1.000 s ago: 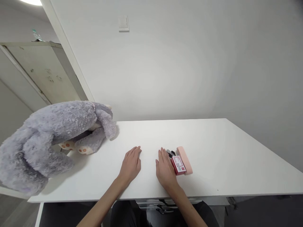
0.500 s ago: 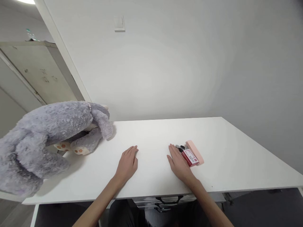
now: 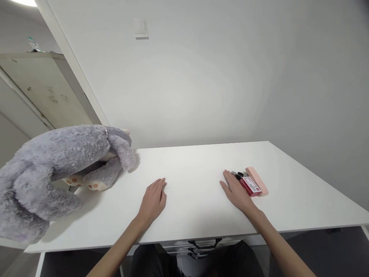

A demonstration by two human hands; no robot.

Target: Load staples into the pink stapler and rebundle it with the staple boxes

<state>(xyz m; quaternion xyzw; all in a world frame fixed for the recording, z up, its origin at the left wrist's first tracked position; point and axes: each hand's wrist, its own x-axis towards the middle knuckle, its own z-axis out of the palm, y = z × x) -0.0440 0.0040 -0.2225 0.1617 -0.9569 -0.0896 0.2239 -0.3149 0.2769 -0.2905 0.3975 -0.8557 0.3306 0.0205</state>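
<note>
My right hand [image 3: 236,191] lies palm down on the white table [image 3: 198,184], fingers stretched out, its outer side against a small cluster of things. In that cluster are a red and white box [image 3: 252,185], small black items [image 3: 238,176] whose kind I cannot make out, and a long pink object [image 3: 257,181] like a slim case along the far side. My left hand [image 3: 152,200] rests on the table left of the middle, fingers loosely stretched, holding nothing.
A large grey plush toy [image 3: 69,150] slumps over the table's left end. Behind the table stands a white wall with a switch plate [image 3: 141,28]. A cabinet [image 3: 43,88] is at the back left. Under the front edge shows a black handle [image 3: 205,244].
My right hand has slid to the right across the table, and the box, black items and pink object have moved right with it. My left hand has stayed about where it was.
</note>
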